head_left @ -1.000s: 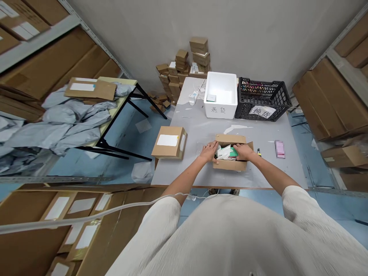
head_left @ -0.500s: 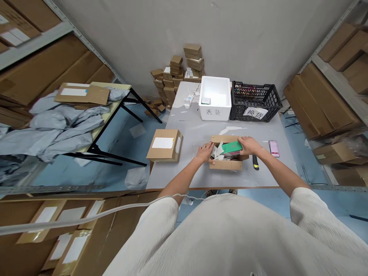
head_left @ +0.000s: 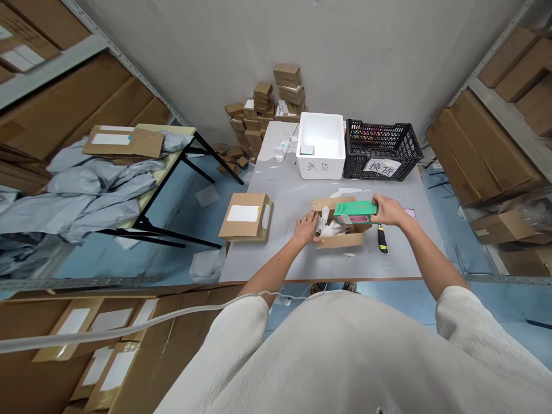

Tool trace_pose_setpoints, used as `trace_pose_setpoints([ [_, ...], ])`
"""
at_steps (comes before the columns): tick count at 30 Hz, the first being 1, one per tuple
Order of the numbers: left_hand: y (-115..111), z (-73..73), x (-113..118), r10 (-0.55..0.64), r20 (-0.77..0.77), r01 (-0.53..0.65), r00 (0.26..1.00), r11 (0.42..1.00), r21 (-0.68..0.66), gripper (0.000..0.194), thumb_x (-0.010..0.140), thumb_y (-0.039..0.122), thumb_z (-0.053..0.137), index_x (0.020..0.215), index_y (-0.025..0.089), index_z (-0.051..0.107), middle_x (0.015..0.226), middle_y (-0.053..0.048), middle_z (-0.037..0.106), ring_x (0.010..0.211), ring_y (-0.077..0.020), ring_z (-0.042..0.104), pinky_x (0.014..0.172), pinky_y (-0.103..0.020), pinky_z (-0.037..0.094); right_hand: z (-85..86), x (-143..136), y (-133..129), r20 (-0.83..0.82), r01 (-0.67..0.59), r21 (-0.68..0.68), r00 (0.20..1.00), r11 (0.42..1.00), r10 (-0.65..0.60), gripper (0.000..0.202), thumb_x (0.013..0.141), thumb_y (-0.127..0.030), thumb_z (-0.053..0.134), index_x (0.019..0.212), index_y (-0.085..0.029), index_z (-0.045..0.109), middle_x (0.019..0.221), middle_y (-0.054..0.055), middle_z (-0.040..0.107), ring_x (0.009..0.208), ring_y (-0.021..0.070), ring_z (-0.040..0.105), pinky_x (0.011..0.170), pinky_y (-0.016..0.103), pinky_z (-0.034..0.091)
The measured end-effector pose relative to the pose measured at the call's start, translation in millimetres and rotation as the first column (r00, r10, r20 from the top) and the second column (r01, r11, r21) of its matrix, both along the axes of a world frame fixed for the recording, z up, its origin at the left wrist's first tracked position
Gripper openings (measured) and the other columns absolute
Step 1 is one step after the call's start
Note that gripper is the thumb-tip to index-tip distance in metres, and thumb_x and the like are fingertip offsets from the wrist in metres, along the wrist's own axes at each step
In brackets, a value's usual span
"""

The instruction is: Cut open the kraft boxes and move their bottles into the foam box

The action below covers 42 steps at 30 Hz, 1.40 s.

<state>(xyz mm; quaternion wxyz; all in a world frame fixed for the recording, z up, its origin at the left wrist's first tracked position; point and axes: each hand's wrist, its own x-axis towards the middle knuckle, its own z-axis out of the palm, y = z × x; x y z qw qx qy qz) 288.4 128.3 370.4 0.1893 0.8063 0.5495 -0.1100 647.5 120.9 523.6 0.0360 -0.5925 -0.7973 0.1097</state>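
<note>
My right hand (head_left: 387, 210) grips the right end of a green box (head_left: 355, 209) with a pink part on its front side. The green box is above an open cardboard box (head_left: 340, 241) on the grey table (head_left: 284, 215). Crumpled white paper (head_left: 332, 227) fills the inside of the carton. At the carton's left wall, my left hand (head_left: 306, 227) is closed on the edge. A black and yellow utility knife (head_left: 382, 239) lies right of the carton. Behind my right hand, a pink phone (head_left: 410, 213) is mostly hidden.
At the table's back stand a white bin (head_left: 321, 167) and a black crate (head_left: 354, 167), both with handwritten marks. A closed cardboard box (head_left: 244, 215) is at the table's left. Grey bags (head_left: 81, 178) cover the left table. A white cable (head_left: 172, 316) crosses the lower left.
My right hand has lifted the green box out of the carton, up and to the right, uncovering the white paper. My left hand stays at the carton's left side.
</note>
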Motion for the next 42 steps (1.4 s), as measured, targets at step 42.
trace_pose_setpoints([
  [42, -17, -3.1, -5, 0.066, 0.190, -0.100, 0.980, 0.979, 0.176, 0.055, 0.109, 0.030, 0.045, 0.163, 0.025, 0.050, 0.165, -0.018, 0.049, 0.155, -0.0433, 0.039, 0.128, -0.063, 0.029, -229.3, -40, -81, -0.252, 0.108, -0.361, 0.945, 0.926, -0.209, 0.039, 0.075, -0.027, 0.069, 0.112, -0.028, 0.056, 0.117, 0.003, 0.068, 0.093, 0.0246, 0.065, 0.080, 0.034, 0.050],
])
